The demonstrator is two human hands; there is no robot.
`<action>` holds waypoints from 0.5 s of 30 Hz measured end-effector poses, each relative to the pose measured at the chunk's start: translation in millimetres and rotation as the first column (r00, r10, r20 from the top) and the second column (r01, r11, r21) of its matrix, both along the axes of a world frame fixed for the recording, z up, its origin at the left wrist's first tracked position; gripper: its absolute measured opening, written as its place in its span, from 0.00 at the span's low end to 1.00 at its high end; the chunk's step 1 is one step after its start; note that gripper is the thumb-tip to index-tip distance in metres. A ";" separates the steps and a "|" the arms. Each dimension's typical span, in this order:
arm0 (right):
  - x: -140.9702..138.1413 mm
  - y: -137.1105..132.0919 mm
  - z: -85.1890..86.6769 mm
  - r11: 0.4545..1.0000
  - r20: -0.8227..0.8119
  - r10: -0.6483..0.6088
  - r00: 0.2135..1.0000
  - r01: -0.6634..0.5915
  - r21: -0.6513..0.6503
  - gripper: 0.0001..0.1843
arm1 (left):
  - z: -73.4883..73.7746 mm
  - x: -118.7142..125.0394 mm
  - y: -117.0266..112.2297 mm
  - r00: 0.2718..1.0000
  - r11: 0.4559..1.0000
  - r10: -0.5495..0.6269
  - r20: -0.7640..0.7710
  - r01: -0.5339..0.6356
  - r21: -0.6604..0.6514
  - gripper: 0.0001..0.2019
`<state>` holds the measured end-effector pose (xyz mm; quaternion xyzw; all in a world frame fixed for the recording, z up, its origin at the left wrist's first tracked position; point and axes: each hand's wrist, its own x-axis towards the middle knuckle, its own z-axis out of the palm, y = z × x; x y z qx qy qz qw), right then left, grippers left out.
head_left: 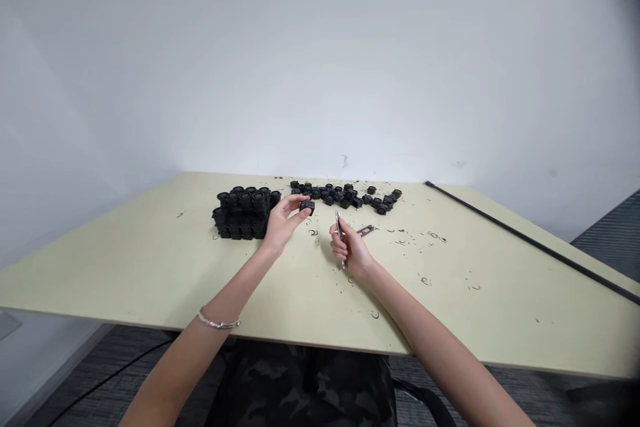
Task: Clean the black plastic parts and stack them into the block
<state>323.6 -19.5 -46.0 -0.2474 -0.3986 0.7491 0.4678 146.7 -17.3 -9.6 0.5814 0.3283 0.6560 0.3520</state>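
While a bare pale wall [320,60] rises behind it, a broad cream table [125,267] takes up most of the view, with a long black rod [525,240] lying along its right edge. Toward the far side sits a tidy stacked block of black plastic pieces [243,213], and just right of it a straggling row of loose pieces [345,195] lies unstacked. Judging by how they lie, a good share looks gathered into the block, with the loose row left over, though I can't count what's hidden. The person's left hand [285,223], a thin bracelet [219,322] on that forearm, closes thumb and fingers on a single black piece [307,207], held between block and row. The right hand [350,247] is curled shut around slim metal tweezers [339,230], one end poking out above the fingers, near a small flat metal strip [365,230]. Tiny dark curled shavings [435,235] are strewn across the tabletop
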 end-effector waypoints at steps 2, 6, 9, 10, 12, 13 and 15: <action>-0.1 2.3 -2.1 0.999 -0.040 -0.036 0.999 0.035 -0.018 0.17 | 9.0 -27.4 -11.2 0.981 0.988 0.124 -0.150 -0.109 0.105 0.13; -1.4 4.7 -4.8 0.992 -0.114 -0.103 0.988 0.094 -0.080 0.16 | 19.5 -103.1 -25.3 0.843 0.914 0.396 -0.363 -0.325 0.243 0.15; -1.9 5.4 -6.0 0.985 -0.143 -0.132 0.981 0.115 -0.125 0.14 | 25.1 -152.3 -30.4 0.670 0.854 0.521 -0.530 -0.415 0.315 0.19; -2.0 5.5 -6.2 0.983 -0.145 -0.140 0.979 0.121 -0.135 0.14 | 27.1 -163.5 -31.8 0.595 0.832 0.552 -0.584 -0.436 0.343 0.19; -2.1 5.4 -6.2 0.979 -0.146 -0.156 0.977 0.134 -0.152 0.13 | 31.4 -177.5 -33.8 0.468 0.814 0.570 -0.676 -0.436 0.384 0.18; -2.1 5.3 -6.0 0.977 -0.143 -0.165 0.976 0.141 -0.161 0.13 | 33.6 -181.2 -34.1 0.425 0.808 0.576 -0.698 -0.428 0.406 0.17; -2.4 4.8 -5.6 0.972 -0.136 -0.180 0.974 0.155 -0.178 0.13 | 38.2 -184.9 -33.1 0.387 0.787 0.604 -0.697 -0.430 0.443 0.17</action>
